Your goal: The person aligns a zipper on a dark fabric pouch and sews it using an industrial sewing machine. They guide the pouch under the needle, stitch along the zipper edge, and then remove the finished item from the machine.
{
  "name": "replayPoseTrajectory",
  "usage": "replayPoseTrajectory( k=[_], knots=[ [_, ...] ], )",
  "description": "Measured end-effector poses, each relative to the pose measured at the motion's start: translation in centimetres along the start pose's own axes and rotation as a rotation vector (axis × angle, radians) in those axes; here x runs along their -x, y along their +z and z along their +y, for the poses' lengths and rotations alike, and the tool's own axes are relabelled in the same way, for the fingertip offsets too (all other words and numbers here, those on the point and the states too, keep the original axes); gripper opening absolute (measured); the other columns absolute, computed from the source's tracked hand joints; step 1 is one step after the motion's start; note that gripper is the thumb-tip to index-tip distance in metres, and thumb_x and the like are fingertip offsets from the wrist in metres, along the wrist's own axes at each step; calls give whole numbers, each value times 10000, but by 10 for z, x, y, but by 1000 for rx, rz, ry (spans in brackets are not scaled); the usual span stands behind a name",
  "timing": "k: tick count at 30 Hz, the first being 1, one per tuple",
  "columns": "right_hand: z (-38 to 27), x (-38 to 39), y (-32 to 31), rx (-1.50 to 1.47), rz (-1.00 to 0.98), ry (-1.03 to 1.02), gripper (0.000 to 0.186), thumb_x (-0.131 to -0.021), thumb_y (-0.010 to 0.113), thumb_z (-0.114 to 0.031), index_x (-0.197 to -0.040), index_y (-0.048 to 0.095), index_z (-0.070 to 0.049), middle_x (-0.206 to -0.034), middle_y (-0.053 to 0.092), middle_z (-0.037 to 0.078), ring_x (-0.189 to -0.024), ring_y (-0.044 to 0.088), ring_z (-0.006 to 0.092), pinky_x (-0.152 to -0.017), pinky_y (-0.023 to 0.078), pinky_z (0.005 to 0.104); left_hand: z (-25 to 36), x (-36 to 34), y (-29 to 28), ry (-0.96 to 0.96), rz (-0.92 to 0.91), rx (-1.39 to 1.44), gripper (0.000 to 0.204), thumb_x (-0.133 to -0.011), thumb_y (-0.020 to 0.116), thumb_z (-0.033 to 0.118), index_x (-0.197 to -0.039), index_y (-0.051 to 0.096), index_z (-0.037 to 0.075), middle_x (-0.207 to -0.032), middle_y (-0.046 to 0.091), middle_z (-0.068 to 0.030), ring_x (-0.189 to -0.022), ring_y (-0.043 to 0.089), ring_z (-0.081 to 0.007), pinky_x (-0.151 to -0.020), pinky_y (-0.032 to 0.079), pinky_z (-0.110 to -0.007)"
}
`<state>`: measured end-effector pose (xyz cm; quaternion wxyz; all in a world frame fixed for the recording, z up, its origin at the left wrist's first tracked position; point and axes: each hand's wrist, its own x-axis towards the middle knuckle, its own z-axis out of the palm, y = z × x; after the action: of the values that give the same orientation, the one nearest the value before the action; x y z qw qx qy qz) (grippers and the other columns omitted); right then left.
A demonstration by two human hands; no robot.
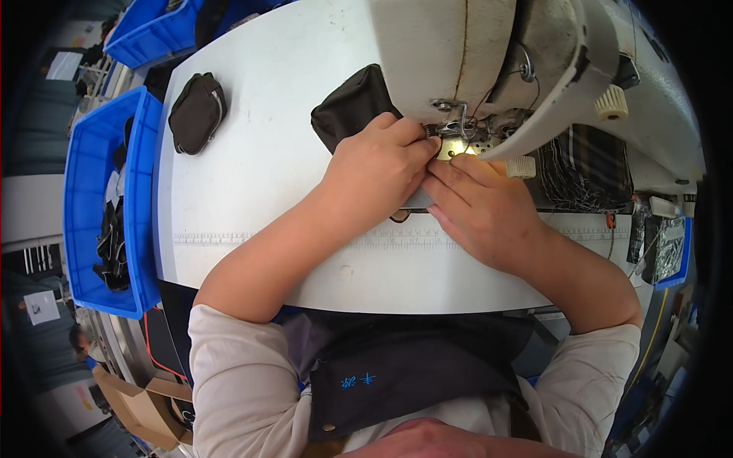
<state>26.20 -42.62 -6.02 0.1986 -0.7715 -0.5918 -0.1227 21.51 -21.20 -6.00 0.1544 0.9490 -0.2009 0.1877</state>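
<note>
You are apparently positioning the dark pouch left of the sewing machine, your left hand pinching its edge, your right hand showing no clear grip; stitching is likely requiring steady feeding next.

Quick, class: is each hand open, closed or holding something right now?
Left hand: fingers curled, apparently pinching the dark pouch beside the sewing machine.
Right hand: fingers extended beside the needle plate; grip cannot be told.
</note>
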Motion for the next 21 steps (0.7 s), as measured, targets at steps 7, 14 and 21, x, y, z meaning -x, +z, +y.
replayPoseTrajectory(
  k=[7,14,21],
  knots=[
    [-1,-3,4,75,45,-92,347,-770,705,-113,-1089,734,20,-1122,717,103,-1055,649,214,-687,572,301,0,1,-2,29,47,-43,211,-743,757,146,-954,746,140,-917,615,29,-880,621,-198,-674,565,-320],
    [-3,-4,1,69,31,-86,322,-776,690,-113,-1062,738,26,-1115,722,107,-1018,649,200,-662,569,287,-7,-5,-13,199,56,-114,197,-728,744,161,-921,749,126,-966,643,31,-935,626,-186,-787,561,-326],
    [-3,-5,1,70,32,-96,327,-768,687,-103,-1060,734,38,-1128,723,122,-1010,653,207,-642,567,288,-13,1,-10,162,28,-63,271,-769,725,144,-1031,789,120,-1067,708,42,-999,639,-180,-802,577,-292]
  ],
)
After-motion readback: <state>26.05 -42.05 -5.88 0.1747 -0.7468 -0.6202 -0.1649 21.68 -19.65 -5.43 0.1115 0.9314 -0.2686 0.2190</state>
